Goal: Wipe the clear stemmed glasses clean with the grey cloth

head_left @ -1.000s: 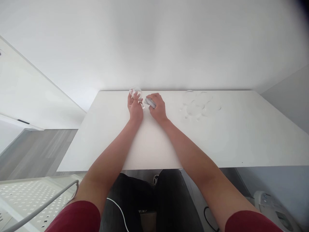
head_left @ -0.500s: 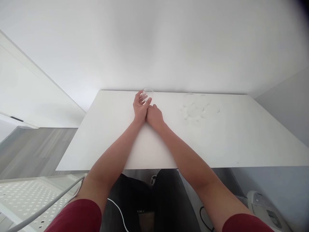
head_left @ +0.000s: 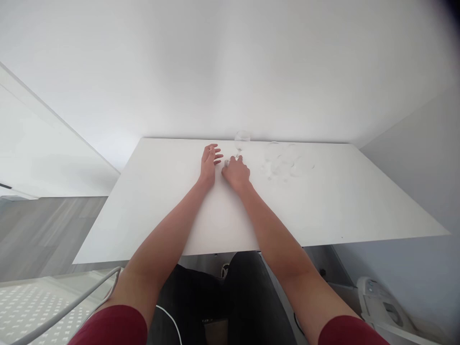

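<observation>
White tabletop [head_left: 323,206] across most of view, far edge butted to plain white wall, near edge over dark-trousered lap. Perforated white panel w/ grey tube frame at lower left; pale device on floor lower right, type unclear.

Both forearms stretched fwd from red sleeves, converging near far-centre of table.

Cluster of clear glasses [head_left: 285,160] right of hands, near back edge – upright or tipped, count: cannot tell, too faint against white. Grouped together, apart from the one being handled; prob. parked there out of the way.

Left hand [head_left: 209,163] flat-ish, fingers spread and lifted slightly, palm heel on table. Released, holding nothing. Just beside right hand, not touching the glass; looks like a rest position leaving room for the other hand.

Right hand [head_left: 236,171] curled, knuckles up, closed round base/stem area of clear stemmed glass [head_left: 242,143]. Bowl upright above and beyond fingers, close to wall. Foot hidden under fingers, so on table or just off it: cannot tell. Low grip at stem prob. to keep bowl steady and untouched.

Small pale bit [head_left: 227,163] at thumb side of right hand, between the two hands – maybe folded cloth or tissue pinched in same fist; too small to be sure. If cloth, tucked there so as to stay handy while fingers manage the stem.
</observation>
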`<action>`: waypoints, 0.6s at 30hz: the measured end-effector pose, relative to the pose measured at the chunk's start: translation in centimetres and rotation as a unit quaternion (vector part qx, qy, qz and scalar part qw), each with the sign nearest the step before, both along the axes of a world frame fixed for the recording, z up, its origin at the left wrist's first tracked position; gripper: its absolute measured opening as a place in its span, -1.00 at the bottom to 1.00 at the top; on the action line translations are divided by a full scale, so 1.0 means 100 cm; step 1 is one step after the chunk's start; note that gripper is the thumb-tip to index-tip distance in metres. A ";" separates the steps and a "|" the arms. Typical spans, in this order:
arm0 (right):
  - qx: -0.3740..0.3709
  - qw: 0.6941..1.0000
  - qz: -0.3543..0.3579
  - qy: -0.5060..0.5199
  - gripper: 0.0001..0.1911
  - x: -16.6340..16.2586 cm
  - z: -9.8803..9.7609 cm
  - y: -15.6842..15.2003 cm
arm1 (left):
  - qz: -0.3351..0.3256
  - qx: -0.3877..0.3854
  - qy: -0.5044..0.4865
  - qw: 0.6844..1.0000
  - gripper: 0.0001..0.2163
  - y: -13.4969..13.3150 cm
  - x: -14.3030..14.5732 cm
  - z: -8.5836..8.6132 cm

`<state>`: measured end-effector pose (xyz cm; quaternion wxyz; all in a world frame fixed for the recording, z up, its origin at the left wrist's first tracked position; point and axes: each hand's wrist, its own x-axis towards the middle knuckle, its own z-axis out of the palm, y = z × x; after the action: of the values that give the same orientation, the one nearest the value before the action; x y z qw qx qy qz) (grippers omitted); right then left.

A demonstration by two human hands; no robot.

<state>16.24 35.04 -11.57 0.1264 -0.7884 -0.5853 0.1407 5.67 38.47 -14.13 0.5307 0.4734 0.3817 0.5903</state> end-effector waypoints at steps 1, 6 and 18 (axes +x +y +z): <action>-0.001 1.000 -0.019 0.003 -0.46 0.005 -0.001 0.002 | -0.003 -0.004 -0.003 1.000 -0.65 0.000 0.000 0.000; 0.002 0.996 -0.089 0.027 -0.48 0.029 -0.002 0.009 | -0.034 -0.005 -0.015 0.999 -0.66 -0.001 -0.001 0.002; 0.021 0.990 -0.137 0.026 -0.47 0.045 -0.004 0.018 | -0.092 -0.025 -0.018 0.995 -0.40 -0.011 0.003 0.017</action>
<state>20.71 36.80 -11.93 0.1766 -0.8541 -0.4715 0.1304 5.95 37.36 -12.42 0.6008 0.4825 0.3415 0.5382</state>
